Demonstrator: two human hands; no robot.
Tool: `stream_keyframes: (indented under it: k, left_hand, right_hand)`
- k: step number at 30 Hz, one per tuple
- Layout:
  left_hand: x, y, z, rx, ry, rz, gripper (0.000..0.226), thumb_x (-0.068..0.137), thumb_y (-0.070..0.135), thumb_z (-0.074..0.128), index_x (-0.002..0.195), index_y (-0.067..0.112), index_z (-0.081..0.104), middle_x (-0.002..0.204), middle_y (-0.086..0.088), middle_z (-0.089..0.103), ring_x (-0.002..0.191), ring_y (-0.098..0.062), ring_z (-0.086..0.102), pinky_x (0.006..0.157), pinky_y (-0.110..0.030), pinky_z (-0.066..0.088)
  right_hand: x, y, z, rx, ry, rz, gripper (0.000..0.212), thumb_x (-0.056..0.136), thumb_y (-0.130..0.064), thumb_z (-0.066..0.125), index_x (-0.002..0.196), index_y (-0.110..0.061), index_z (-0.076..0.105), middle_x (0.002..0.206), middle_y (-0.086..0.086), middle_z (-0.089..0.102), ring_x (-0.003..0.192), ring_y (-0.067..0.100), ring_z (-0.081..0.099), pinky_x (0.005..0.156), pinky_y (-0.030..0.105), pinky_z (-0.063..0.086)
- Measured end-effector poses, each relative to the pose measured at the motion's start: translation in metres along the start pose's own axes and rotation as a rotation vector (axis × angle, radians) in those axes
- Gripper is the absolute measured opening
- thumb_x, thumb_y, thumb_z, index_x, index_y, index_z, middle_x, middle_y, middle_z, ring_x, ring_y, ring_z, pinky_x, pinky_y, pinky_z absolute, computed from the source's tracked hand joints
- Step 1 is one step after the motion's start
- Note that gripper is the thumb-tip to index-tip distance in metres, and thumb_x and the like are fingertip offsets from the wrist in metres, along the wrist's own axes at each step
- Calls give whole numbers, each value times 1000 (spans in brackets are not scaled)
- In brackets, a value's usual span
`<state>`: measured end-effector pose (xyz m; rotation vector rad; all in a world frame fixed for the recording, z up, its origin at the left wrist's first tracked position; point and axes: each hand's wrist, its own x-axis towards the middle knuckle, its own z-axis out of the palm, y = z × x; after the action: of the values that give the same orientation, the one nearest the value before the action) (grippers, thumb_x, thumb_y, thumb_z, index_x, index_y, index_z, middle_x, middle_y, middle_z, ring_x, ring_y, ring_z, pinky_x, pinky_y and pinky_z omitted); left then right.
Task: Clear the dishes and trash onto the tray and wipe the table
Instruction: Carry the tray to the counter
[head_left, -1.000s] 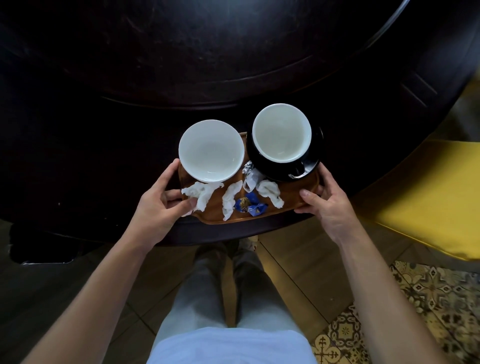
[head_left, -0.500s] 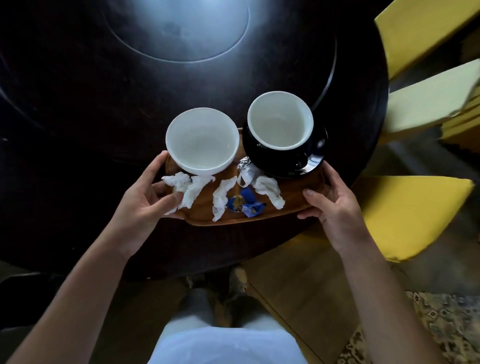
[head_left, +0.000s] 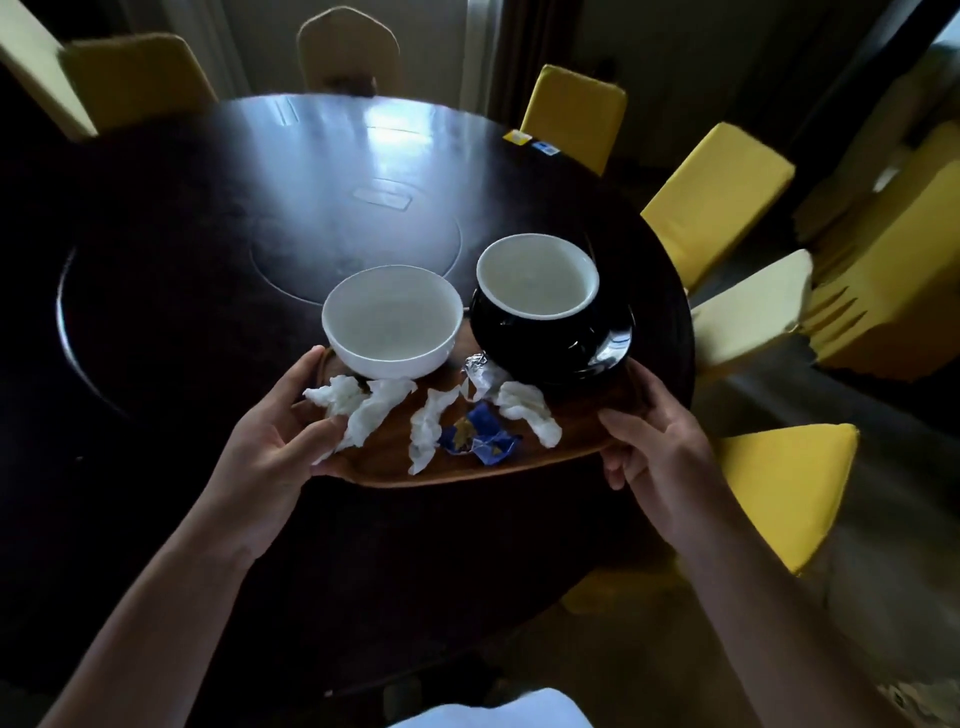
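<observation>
Now that the view has swung up from the floor to the whole table (head_left: 156, 249), both hands, left (head_left: 270, 447) and right (head_left: 657, 449), grip the loaded tray (head_left: 467, 467) (bowl (head_left: 392, 322), cup (head_left: 537, 291), tissues (head_left: 382, 410), wrapper (head_left: 480, 441)) above its near edge; wiping seemingly remains, yellow chairs (head_left: 717, 202) crowding the right.

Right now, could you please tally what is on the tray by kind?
White bowl: 1
Black cup: 1
Black saucer: 1
Crumpled white tissues: 4
Silver foil wrapper: 1
Blue wrapper: 1
Total: 9, all on the wooden tray.
</observation>
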<state>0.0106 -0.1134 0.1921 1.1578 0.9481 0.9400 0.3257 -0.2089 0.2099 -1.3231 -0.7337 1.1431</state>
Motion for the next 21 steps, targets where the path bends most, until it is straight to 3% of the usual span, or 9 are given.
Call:
stream_keyframes:
  k: [2, 6, 9, 11, 15, 21]
  left_hand:
    - [-2, 8, 0, 0, 7, 26, 78, 85, 7, 73, 154, 23, 42, 115, -3, 78, 97, -20, 77, 70, -31, 64]
    - [-5, 24, 8, 6, 30, 87, 67, 88, 3, 59, 151, 25, 46, 120, -5, 76, 96, -20, 77, 68, -30, 64]
    - [-8, 27, 20, 26, 73, 96, 64, 97, -7, 51, 153, 24, 45, 95, 3, 77, 68, -11, 69, 52, -25, 56]
    - [-11, 27, 33, 18, 118, 103, 69, 92, -1, 56, 155, 24, 43, 84, 4, 71, 58, -8, 60, 46, -24, 48]
    - [-16, 27, 63, -8, 147, 135, 68, 82, 11, 61, 146, 32, 52, 90, 0, 70, 60, -9, 59, 47, -23, 48]
    - [-22, 24, 110, -33, 197, 193, 63, 91, 5, 64, 148, 28, 54, 90, -5, 68, 60, -11, 58, 48, -24, 48]
  right_hand:
    - [1, -7, 3, 3, -7, -27, 54, 95, 5, 54, 140, -25, 50, 60, -1, 59, 50, 12, 53, 40, 26, 42]
    - [5, -22, 3, 24, -30, -78, 53, 95, 6, 54, 141, -21, 51, 62, -2, 60, 49, 12, 53, 39, 26, 42]
    - [11, -31, -6, 33, -79, -98, 54, 95, 5, 55, 143, -21, 50, 63, -1, 59, 49, 12, 53, 39, 26, 42]
    - [15, -37, -16, 47, -97, -115, 56, 94, 4, 57, 143, -21, 51, 65, -1, 60, 50, 12, 53, 39, 26, 42]
    - [26, -50, -42, 42, -147, -133, 57, 94, 4, 58, 144, -21, 50, 72, 1, 62, 50, 13, 54, 40, 26, 43]
    - [37, -75, -82, 59, -244, -165, 58, 83, -6, 65, 137, -27, 56, 70, 4, 60, 49, 12, 53, 40, 26, 43]
